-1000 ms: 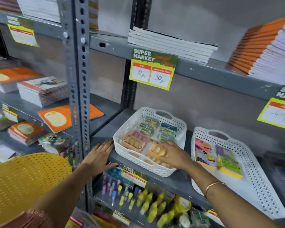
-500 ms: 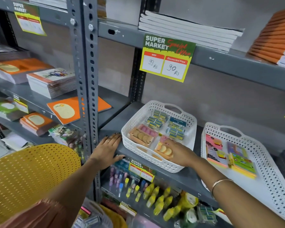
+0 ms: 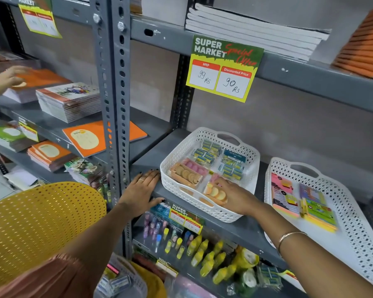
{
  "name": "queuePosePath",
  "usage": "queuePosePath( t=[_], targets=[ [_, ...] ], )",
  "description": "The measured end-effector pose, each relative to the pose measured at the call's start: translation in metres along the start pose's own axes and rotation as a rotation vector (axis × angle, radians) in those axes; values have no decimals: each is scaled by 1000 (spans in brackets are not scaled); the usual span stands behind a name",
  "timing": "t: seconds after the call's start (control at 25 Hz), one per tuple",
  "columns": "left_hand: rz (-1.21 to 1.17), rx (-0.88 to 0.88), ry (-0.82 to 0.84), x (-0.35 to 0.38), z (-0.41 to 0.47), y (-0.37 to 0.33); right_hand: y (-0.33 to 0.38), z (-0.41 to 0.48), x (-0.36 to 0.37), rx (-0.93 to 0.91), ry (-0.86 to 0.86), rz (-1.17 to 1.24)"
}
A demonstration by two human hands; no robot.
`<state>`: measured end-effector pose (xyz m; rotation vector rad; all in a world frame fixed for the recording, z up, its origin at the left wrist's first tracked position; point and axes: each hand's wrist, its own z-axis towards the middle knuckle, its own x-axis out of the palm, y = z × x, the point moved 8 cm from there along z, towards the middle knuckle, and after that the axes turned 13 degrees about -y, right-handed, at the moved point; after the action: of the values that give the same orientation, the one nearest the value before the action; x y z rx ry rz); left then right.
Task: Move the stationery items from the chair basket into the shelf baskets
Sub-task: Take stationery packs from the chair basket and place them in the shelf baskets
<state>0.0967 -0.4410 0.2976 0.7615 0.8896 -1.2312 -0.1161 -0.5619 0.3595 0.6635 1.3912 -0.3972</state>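
She's at the placing step: her right hand (image 3: 235, 197) is down in the near corner of the small white shelf basket (image 3: 210, 212), fingers curled on a pack of round orange erasers (image 3: 216, 192), setting it beside the other packs there. Her left hand (image 3: 141, 192) lies flat and empty on the shelf (image 3: 148, 154) edge, just beside that basket. Next, I'd guess, she lets go and reaches back down to the chair basket (image 3: 125, 280) by the yellow chair (image 3: 37, 222)
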Motion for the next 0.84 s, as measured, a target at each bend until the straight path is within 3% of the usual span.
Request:
queuePosePath(
  t=[0.16,0.28,0.48,0.56,0.68,0.84],
  targets=[
    [-2,-13,35,2,1,2,-3,1,1,22,54,5],
    [-33,-27,70,-1,-1,3,9,0,-16,22,-15,65],
    [66,-33,18,-13,-66,17,101,-15,-73,-221,-594,119],
    [33,-78,40,-12,-109,30,145,-24,-57,-380,-660,212],
    [17,-217,121,-3,-181,59,200,-25,14,-558,-518,247],
    [43,-324,216,12,-276,79,232,-28,133,-613,-233,180]
  ],
)
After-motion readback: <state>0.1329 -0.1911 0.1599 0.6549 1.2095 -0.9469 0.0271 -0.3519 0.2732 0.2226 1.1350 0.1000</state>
